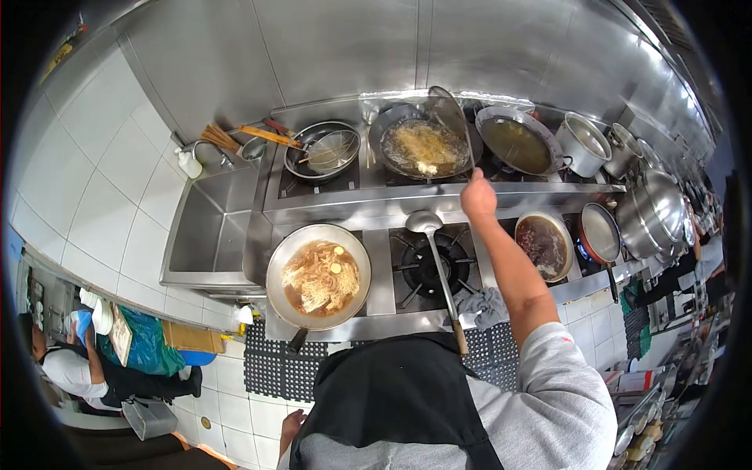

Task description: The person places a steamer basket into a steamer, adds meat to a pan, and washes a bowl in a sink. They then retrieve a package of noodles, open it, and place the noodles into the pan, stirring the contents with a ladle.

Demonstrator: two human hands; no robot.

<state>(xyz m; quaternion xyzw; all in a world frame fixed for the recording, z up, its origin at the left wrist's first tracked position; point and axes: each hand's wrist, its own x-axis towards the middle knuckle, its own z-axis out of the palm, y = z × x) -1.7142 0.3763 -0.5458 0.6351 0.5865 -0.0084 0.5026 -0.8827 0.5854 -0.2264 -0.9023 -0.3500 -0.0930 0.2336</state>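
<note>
Steel mesh skimmer (450, 113), tilted over wok (392, 125) of golden frying food, right hand (478, 196) fingers gripping handle

1. Straight ahead of you is the unlit burner (409, 268); a ladle (440, 278) lies across it.
2. Left of that burner sits a pan of noodles in broth (319, 276).
3. Just right of it, at the front edge, lies a grey cloth (487, 304).
4. Right of it stands a pot of dark broth (544, 243).
5. Behind it to the left, a wok (296, 163) holds a wire strainer (335, 149).
6. Far left of it is your sink (205, 231).

Outstretched right arm, right hand (478, 196) fisted; left hand (291, 427) low
</note>
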